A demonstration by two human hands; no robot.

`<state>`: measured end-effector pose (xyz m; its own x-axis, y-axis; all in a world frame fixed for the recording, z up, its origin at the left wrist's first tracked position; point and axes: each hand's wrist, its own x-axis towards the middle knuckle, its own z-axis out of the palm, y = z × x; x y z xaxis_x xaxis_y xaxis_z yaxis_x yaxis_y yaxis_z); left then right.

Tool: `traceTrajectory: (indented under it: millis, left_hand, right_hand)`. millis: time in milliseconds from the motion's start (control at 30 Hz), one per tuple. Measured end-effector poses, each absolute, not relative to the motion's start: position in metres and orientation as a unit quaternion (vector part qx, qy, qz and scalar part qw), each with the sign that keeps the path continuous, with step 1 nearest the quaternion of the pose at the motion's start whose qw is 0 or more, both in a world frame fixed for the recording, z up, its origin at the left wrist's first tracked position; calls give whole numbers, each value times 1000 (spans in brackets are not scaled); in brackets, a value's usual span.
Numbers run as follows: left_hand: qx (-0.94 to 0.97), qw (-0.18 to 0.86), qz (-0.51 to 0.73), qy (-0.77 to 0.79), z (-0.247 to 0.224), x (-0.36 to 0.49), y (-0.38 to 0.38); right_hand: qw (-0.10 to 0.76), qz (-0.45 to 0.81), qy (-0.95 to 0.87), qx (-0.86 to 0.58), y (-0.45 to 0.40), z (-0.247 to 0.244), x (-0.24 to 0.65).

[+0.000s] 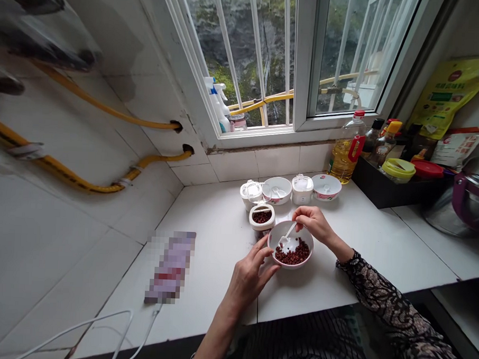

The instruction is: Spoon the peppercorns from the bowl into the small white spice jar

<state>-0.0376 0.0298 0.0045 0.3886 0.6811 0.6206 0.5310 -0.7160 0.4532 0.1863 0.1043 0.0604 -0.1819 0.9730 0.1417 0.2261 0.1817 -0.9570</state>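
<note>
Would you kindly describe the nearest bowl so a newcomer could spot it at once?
Below the window runs a white counter. There the left hand touches a bowl, the only one of three holding dark red grains.

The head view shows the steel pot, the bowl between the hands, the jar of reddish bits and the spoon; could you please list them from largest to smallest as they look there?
1. Pot, cut off by the right edge
2. Bowl
3. Jar
4. Spoon, partly covered by the right hand's fingers
</note>
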Motion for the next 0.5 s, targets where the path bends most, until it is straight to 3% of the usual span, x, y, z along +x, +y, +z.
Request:
traceTrajectory:
  millis: [167, 500]
  left_hand:
    - [828, 89, 415, 367, 4, -37, 30]
    - [830, 94, 409, 368, 7, -38, 29]
  right_hand:
    - [375, 294, -768, -429, 96, 60, 176]
    - [425, 483, -618, -452, 102, 58, 184]
